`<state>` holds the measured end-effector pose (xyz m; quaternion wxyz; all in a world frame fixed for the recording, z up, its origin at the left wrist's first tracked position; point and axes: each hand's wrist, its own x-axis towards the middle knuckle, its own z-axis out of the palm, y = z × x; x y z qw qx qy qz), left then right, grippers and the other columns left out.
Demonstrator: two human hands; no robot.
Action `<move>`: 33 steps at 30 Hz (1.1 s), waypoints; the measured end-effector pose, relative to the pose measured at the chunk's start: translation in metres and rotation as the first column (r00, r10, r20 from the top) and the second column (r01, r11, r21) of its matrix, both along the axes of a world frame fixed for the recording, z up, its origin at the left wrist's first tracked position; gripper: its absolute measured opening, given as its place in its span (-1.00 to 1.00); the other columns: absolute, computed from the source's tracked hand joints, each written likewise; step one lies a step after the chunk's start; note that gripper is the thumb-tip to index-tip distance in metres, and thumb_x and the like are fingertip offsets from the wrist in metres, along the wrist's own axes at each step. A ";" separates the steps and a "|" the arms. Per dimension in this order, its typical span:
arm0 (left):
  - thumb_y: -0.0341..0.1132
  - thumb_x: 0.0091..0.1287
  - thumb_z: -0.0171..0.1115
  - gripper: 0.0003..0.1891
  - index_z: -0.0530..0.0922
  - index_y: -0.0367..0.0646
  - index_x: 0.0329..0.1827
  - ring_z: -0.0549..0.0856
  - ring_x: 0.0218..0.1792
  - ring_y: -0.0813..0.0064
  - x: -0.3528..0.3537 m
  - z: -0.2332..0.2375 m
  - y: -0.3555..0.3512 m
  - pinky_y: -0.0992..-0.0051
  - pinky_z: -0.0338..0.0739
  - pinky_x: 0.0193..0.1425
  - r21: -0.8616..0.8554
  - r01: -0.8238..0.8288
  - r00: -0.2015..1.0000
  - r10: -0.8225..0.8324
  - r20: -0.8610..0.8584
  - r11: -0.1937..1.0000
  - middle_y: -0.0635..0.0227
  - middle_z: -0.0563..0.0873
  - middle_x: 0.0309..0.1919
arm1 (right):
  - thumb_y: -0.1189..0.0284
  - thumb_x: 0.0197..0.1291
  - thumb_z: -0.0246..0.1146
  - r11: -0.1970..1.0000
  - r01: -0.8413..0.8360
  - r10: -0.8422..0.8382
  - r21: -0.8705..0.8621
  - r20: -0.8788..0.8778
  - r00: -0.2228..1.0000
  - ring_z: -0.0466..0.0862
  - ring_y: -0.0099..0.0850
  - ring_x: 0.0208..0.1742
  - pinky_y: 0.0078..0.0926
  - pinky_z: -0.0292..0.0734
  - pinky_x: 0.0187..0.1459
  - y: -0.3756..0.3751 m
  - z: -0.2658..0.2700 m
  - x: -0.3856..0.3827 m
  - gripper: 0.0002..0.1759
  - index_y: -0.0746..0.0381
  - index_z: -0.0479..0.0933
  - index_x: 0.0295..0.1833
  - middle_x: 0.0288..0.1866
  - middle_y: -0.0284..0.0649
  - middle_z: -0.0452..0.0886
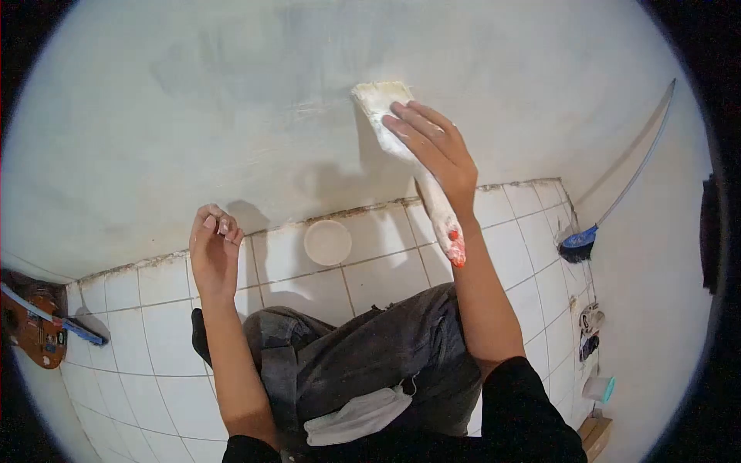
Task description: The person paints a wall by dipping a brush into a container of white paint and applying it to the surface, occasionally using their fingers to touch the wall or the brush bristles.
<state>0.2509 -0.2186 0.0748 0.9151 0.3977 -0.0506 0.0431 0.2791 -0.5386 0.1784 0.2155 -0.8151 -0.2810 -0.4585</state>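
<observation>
My right hand (436, 147) is closed on a wide paintbrush (382, 112), its fingers spread along the flat head. White paint coats the brush, and the end of its handle shows red. The bristles point up and rest against the pale wall (255, 139), which has grey, patchy areas. My left hand (216, 247) is raised near the foot of the wall, palm towards me, with loosely curled fingers smudged white. It holds nothing that I can see. Between the hands, a round white bowl (328, 243) stands on the floor; its contents cannot be made out.
White tiles (170, 397) cover the floor up to the wall. A blue brush with a long handle (579, 243) leans at the right, and another blue brush (85, 332) lies left beside a guitar body (35, 332). A white face mask (359, 417) rests on my lap.
</observation>
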 end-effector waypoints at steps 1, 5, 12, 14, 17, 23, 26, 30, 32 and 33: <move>-0.24 0.48 0.20 -0.83 0.50 -0.14 -0.07 0.43 -0.31 0.64 0.000 0.002 -0.001 0.58 0.31 -0.15 0.011 -0.010 1.000 0.011 -0.013 1.000 0.51 0.51 -0.38 | 0.50 0.18 0.28 1.000 0.021 -0.021 -0.006 -0.052 0.998 0.63 -0.18 0.28 -0.32 0.58 0.26 0.001 -0.004 0.001 -0.64 0.20 0.69 0.12 0.17 -0.18 0.72; -0.24 0.47 0.21 -0.83 0.50 -0.13 -0.07 0.43 -0.32 0.64 0.001 -0.001 -0.002 0.59 0.31 -0.15 0.013 0.019 1.000 -0.020 0.010 1.000 0.50 0.49 -0.39 | 0.46 0.19 0.28 0.998 -0.003 0.021 0.066 -0.271 0.962 0.62 -0.18 0.31 -0.30 0.53 0.32 0.003 -0.019 0.004 -0.59 0.16 0.66 0.18 0.21 -0.23 0.71; -0.24 0.46 0.22 -0.83 0.50 -0.14 -0.08 0.41 -0.34 0.64 -0.002 -0.003 -0.009 0.59 0.31 -0.18 0.084 0.031 0.999 -0.028 -0.040 0.996 0.49 0.48 -0.40 | 0.54 0.13 0.28 0.986 -0.103 0.150 0.130 -0.427 0.892 0.62 -0.21 0.28 -0.38 0.52 0.32 -0.007 -0.022 -0.002 -0.54 0.05 0.66 0.19 0.23 -0.23 0.69; -0.24 0.46 0.22 -0.83 0.50 -0.15 -0.08 0.41 -0.34 0.64 -0.002 -0.004 -0.008 0.59 0.31 -0.19 0.090 0.027 0.998 -0.022 -0.051 0.996 0.49 0.48 -0.40 | 0.54 0.13 0.27 0.979 -0.095 0.177 0.182 -0.518 0.837 0.64 -0.21 0.26 -0.36 0.52 0.32 -0.012 -0.034 -0.006 -0.56 0.08 0.67 0.17 0.20 -0.21 0.70; -0.28 0.50 0.17 -0.86 0.52 -0.11 -0.02 0.42 -0.35 0.65 0.000 -0.008 -0.004 0.60 0.35 -0.21 0.057 0.051 0.998 -0.049 -0.038 0.997 0.50 0.49 -0.37 | 0.56 0.13 0.26 0.981 -0.076 0.174 0.180 -0.622 0.764 0.67 -0.20 0.20 -0.33 0.54 0.30 -0.018 -0.035 -0.014 -0.58 0.12 0.68 0.14 0.13 -0.18 0.73; -0.27 0.50 0.18 -0.86 0.51 -0.12 -0.03 0.42 -0.34 0.66 0.000 -0.004 -0.001 0.60 0.35 -0.22 0.045 0.037 0.999 -0.036 -0.025 0.998 0.51 0.49 -0.37 | 0.57 0.19 0.29 0.995 -0.038 0.070 0.090 -0.382 0.921 0.68 -0.21 0.23 -0.33 0.57 0.25 -0.029 -0.021 -0.004 -0.65 0.19 0.68 0.11 0.12 -0.16 0.74; -0.27 0.50 0.18 -0.86 0.50 -0.12 -0.05 0.42 -0.33 0.66 0.002 -0.004 -0.004 0.60 0.34 -0.21 0.041 0.075 0.997 -0.075 -0.007 0.996 0.51 0.50 -0.36 | 0.50 0.34 0.24 0.994 0.108 -0.098 0.033 -0.225 0.970 0.68 -0.18 0.23 -0.31 0.58 0.27 -0.030 -0.014 -0.004 -0.75 0.20 0.68 0.09 0.14 -0.16 0.73; -0.29 0.51 0.15 -0.89 0.49 -0.13 -0.07 0.42 -0.33 0.65 0.002 -0.004 -0.005 0.60 0.34 -0.20 0.034 0.059 0.998 -0.058 -0.007 0.998 0.50 0.50 -0.36 | 0.47 0.37 0.23 0.988 0.116 -0.113 0.100 -0.040 0.993 0.67 -0.12 0.25 -0.27 0.58 0.29 -0.017 -0.003 -0.009 -0.75 0.20 0.67 0.11 0.15 -0.14 0.72; -0.31 0.52 0.12 -0.90 0.49 -0.13 -0.06 0.42 -0.33 0.64 0.002 -0.004 -0.006 0.60 0.36 -0.20 0.073 0.055 0.998 -0.054 -0.010 0.996 0.50 0.50 -0.36 | 0.47 0.35 0.25 0.984 0.128 -0.138 0.124 0.076 0.987 0.66 -0.12 0.26 -0.26 0.59 0.28 -0.019 0.002 -0.007 -0.74 0.19 0.67 0.11 0.14 -0.13 0.72; -0.31 0.52 0.12 -0.90 0.49 -0.13 -0.06 0.42 -0.33 0.64 0.001 -0.004 -0.006 0.60 0.36 -0.20 0.074 0.056 0.998 -0.055 -0.012 0.996 0.50 0.50 -0.36 | 0.50 0.33 0.26 0.986 0.085 -0.095 0.142 0.062 0.994 0.66 -0.16 0.27 -0.30 0.59 0.28 -0.022 0.002 -0.005 -0.73 0.17 0.68 0.10 0.15 -0.17 0.72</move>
